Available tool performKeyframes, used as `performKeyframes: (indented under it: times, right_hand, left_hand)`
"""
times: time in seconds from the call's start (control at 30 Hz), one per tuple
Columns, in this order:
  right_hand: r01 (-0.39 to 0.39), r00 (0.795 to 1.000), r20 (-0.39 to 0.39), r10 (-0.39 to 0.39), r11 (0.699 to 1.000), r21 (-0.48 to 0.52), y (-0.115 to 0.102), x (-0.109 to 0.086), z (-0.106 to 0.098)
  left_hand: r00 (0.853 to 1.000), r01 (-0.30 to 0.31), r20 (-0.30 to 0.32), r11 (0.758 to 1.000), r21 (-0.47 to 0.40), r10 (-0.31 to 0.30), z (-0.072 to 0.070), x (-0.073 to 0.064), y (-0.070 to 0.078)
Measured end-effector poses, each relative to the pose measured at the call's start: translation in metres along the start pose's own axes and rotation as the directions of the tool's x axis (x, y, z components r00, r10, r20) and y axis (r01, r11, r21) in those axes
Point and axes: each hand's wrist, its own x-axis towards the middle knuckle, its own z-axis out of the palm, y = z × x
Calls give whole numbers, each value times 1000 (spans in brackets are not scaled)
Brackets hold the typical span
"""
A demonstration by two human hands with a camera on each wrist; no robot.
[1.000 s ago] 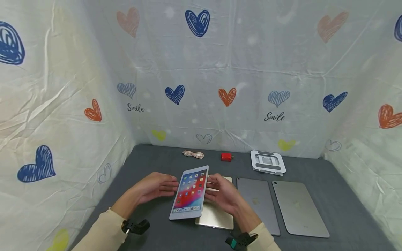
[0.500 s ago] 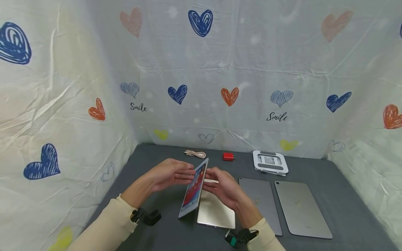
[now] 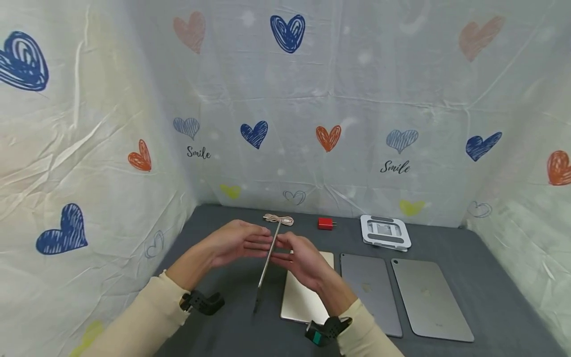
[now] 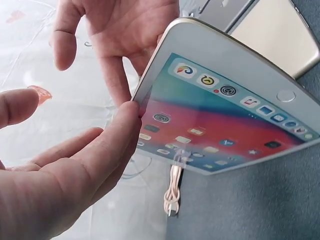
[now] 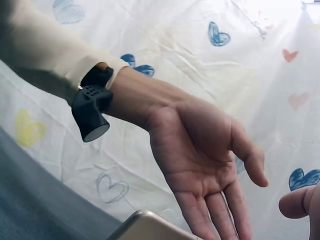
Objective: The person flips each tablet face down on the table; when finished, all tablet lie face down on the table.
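A tablet (image 3: 267, 265) with a lit screen and pale front stands nearly on edge between both hands, seen almost edge-on in the head view. My left hand (image 3: 236, 243) is on its screen side, with long, fairly straight fingers meeting its edge. On its back side my right hand (image 3: 303, 260) has its fingertips close to or against the tablet; the exact contact is hidden. The left wrist view shows the home-screen icons and round button on the tablet (image 4: 225, 115). At the bottom of the right wrist view, a gold corner of the tablet (image 5: 150, 227) appears.
A gold tablet (image 3: 303, 300) lies face down under the right hand. Two grey tablets (image 3: 370, 292) lie to its right. At the back are a bundled pink cable (image 3: 278, 219), a red charger plug (image 3: 326, 224) and a white folding stand (image 3: 385, 232). Heart-print curtains surround the table.
The tablet has turned from showing its screen to edge-on. My left hand has moved right and up; my right hand has shifted slightly left with the tablet.
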Motion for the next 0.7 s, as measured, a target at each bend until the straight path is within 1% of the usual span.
performKeyframes:
  times: [0.17,0.27,0.37,0.53,0.7]
  right_hand:
    - [-11,1000,10,11,999,34,1,5,5]
    - [-13,1000,19,12,999,42,2,8,7]
    - [-27,999,20,26,999,43,4,11,7]
    - [-53,998,21,53,998,16,14,14,3]
    - [-86,996,-3,86,996,-3,29,15,-5]
  left_hand:
    - [1000,5,-16,1000,18,-4,-9,-4,3]
    - [999,8,-43,1000,24,-7,-15,-6,4]
    - [998,9,-56,999,39,-7,-21,-8,3]
    - [998,20,-62,998,59,-17,-28,-14,1]
    - [995,39,-94,996,83,-31,-34,-16,-3]
